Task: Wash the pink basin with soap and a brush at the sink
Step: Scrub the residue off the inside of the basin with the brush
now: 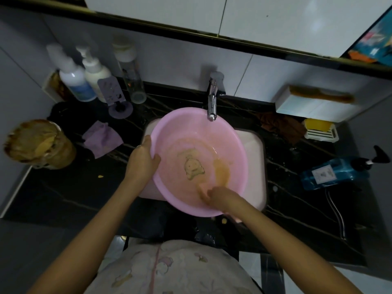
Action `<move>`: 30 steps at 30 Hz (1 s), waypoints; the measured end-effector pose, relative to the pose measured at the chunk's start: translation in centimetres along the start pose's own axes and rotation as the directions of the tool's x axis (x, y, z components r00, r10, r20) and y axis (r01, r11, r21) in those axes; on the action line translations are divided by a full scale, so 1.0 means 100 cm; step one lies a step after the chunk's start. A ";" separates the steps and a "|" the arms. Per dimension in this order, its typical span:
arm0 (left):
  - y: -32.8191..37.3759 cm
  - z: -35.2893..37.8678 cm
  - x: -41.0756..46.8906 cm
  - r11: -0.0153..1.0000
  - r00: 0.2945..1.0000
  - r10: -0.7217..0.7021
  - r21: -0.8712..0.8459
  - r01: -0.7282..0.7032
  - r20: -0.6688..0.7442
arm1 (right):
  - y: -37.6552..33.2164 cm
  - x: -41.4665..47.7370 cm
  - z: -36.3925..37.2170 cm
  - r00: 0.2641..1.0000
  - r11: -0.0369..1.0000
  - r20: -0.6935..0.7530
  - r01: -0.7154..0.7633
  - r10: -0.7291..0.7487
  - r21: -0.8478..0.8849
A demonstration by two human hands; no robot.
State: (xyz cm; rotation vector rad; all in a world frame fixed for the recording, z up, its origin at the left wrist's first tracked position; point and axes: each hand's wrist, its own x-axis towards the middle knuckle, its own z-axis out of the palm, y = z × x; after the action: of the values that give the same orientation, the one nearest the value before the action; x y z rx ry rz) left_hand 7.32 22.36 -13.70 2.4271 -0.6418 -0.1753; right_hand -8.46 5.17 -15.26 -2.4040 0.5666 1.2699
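We are holding the pink basin (191,132) tilted over the sink (255,145), under the tap (212,100). Our left grip (142,160) is clasping its left rim, thumb inside. Our right grip (216,196) is reaching over the near rim beside a yellowish puddle (221,171). It is blurred, so we cannot tell whether it is clenching anything. The yellow soap (317,125) is lying on the worktop (286,187) to the right, nearer that grip.

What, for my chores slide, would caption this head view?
Left hand and right hand grip the pink basin by its rim over the sink.
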 end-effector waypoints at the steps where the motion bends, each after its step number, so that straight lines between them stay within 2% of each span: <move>1: 0.000 0.000 0.000 1.000 1.000 0.001 0.001 -0.001 0.000 | -0.015 -0.008 -0.004 0.997 0.997 0.014 0.073 -0.073 -0.036; 3: 0.001 -0.001 0.001 1.000 1.000 0.010 0.005 -0.010 0.005 | -0.046 -0.016 -0.012 0.976 0.978 -0.065 0.206 -0.206 -0.018; 5: 0.001 -0.002 0.001 1.000 1.000 0.006 0.005 -0.006 0.011 | -0.068 -0.005 -0.022 0.941 0.955 -0.208 0.287 -0.267 0.071; 9: -0.001 -0.005 0.001 1.000 0.999 -0.010 -0.003 0.011 0.037 | -0.068 0.043 -0.042 0.921 0.947 -0.365 0.229 -0.136 0.224; 12: -0.006 -0.006 0.003 0.999 0.998 -0.029 -0.030 0.031 0.059 | -0.036 0.055 -0.049 0.898 0.975 -0.440 0.084 0.014 0.204; 14: -0.007 -0.006 0.003 0.997 0.997 -0.030 -0.064 0.034 0.072 | -0.007 0.053 -0.044 0.886 0.976 -0.440 -0.060 0.148 0.207; 16: -0.008 -0.007 0.004 0.994 0.996 -0.024 -0.101 0.032 0.081 | 0.016 0.044 -0.036 0.889 0.968 -0.406 -0.133 0.212 0.215; 20: -0.006 -0.013 0.004 0.978 0.995 -0.021 -0.202 0.041 0.099 | 0.025 0.006 -0.024 0.975 0.969 -0.188 -0.074 0.119 0.235; 21: -0.004 -0.016 0.004 0.971 0.994 -0.011 -0.236 0.037 0.108 | 0.021 -0.008 -0.022 0.987 0.936 -0.122 -0.054 0.102 0.349; 23: -0.004 -0.021 0.005 0.953 0.989 -0.002 -0.300 0.047 0.151 | 0.007 -0.035 -0.020 0.998 0.714 0.004 -0.047 0.061 0.698; 24: -0.005 -0.022 0.005 0.946 0.984 -0.007 -0.317 0.064 0.177 | -0.003 -0.046 -0.019 0.999 0.592 0.030 -0.035 0.018 0.805; 26: -0.007 -0.022 0.007 0.945 0.979 -0.026 -0.315 0.090 0.200 | -0.027 -0.062 -0.018 0.999 0.435 0.008 0.015 -0.051 0.900; 30: -0.006 -0.024 0.010 0.942 0.978 -0.046 -0.316 0.110 0.205 | -0.082 -0.085 -0.020 0.984 0.310 -0.085 0.131 -0.157 0.942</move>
State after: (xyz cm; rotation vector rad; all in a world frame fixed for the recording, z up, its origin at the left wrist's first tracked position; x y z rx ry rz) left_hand 9.04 23.56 -12.09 2.1297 -0.5513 -0.5178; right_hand -7.29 12.74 -6.03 -1.3375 0.7750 0.5399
